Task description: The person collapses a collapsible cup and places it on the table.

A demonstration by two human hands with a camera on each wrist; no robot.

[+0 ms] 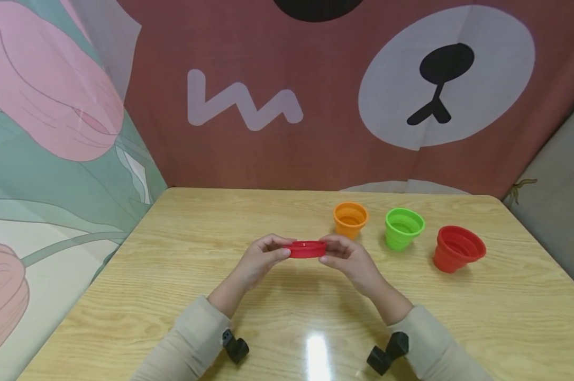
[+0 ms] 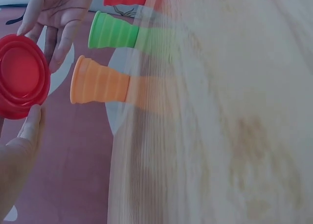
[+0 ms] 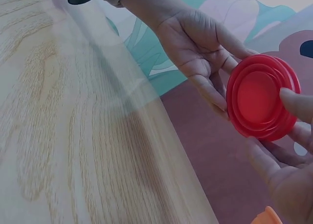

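A flat, round red collapsible cup [image 1: 308,250], folded down into rings, is held level above the table between both hands. My left hand [image 1: 260,260] pinches its left edge with thumb and fingers. On the opposite edge, my right hand [image 1: 352,262] pinches it the same way. The ringed underside of the folded cup [image 3: 257,98] faces the right wrist camera. In the left wrist view the same red disc [image 2: 22,75] shows at the left, with fingertips on its rim.
Three expanded cups stand at the table's right back: orange [image 1: 350,219], green [image 1: 403,228] and a larger red one [image 1: 457,248]. The wooden table [image 1: 148,296] ends at a printed cloth [image 1: 267,159] behind. Black wrist cameras [image 1: 386,353] sit on both sleeves.
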